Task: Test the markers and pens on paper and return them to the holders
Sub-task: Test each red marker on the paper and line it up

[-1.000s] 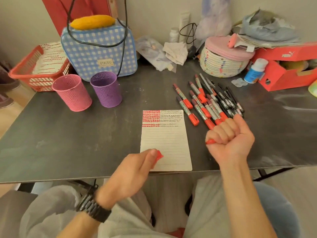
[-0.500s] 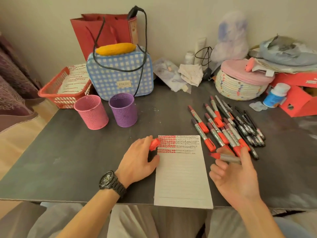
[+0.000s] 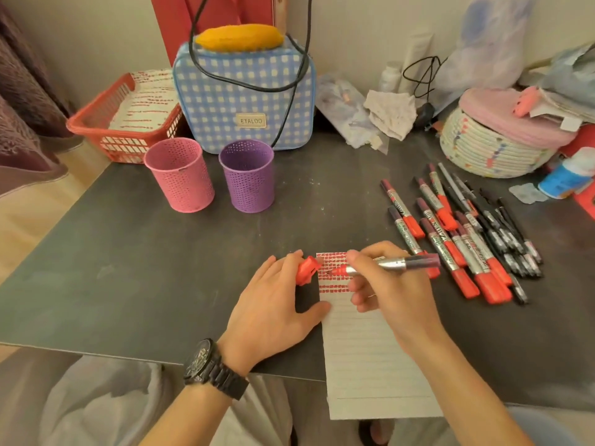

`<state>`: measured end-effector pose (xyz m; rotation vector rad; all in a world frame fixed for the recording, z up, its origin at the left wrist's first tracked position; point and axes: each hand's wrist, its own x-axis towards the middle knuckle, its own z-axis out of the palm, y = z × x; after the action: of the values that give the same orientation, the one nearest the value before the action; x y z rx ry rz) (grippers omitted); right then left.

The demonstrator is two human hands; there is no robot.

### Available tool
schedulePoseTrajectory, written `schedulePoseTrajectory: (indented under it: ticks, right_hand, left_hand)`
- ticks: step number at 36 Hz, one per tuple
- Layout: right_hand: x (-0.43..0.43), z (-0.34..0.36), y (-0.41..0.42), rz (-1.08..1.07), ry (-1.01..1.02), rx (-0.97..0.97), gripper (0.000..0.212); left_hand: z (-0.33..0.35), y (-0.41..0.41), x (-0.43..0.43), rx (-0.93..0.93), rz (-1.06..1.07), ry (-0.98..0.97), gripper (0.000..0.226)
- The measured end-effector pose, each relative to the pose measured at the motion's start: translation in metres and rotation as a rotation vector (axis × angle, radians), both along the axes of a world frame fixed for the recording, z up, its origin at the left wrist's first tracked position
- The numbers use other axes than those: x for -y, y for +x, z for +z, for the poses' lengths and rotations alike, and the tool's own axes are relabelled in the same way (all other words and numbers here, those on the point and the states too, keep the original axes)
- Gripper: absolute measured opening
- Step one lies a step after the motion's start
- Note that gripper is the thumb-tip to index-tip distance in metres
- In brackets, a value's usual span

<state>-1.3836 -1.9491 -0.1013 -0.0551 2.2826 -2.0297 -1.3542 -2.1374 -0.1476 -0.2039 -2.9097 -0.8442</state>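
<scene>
view: head, one wide-angle camera | place: worn on the person's head, above the near edge of the table (image 3: 128, 268) | direction: forward and down | nearness: close, left hand (image 3: 273, 310) and right hand (image 3: 396, 297) fill the lower middle | far end: wall (image 3: 106, 37) behind the table | bottom edge: the person's lap (image 3: 96, 407)

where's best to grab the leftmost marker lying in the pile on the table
Pinch the leftmost marker at its silver mid-barrel, coming from above and from its left. It lies flat, with bare table on that side, while the other markers crowd its right.
</scene>
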Motion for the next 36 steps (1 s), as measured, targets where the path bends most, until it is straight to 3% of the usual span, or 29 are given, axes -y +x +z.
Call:
schedulePoseTrajectory:
  ticks: [6, 13, 36]
  right_hand:
    - [0.01, -0.02, -0.002, -0.063, 0.069, -0.072, 0.021]
    - [0.009, -0.032, 0.001, -0.148, 0.115, -0.19, 0.038]
    - [0.016, -0.031, 0.002, -0.097, 0.261, -0.254, 0.032]
  left_hand:
    - [0.001, -0.002, 0.001, -0.021, 0.001, 0.075, 0.05]
    - [0.0, -0.004, 0.003, -0.045, -0.006, 0.086, 0.062]
    - [0.003, -0.004, 0.002, -0.093, -0.012, 0.113, 0.073]
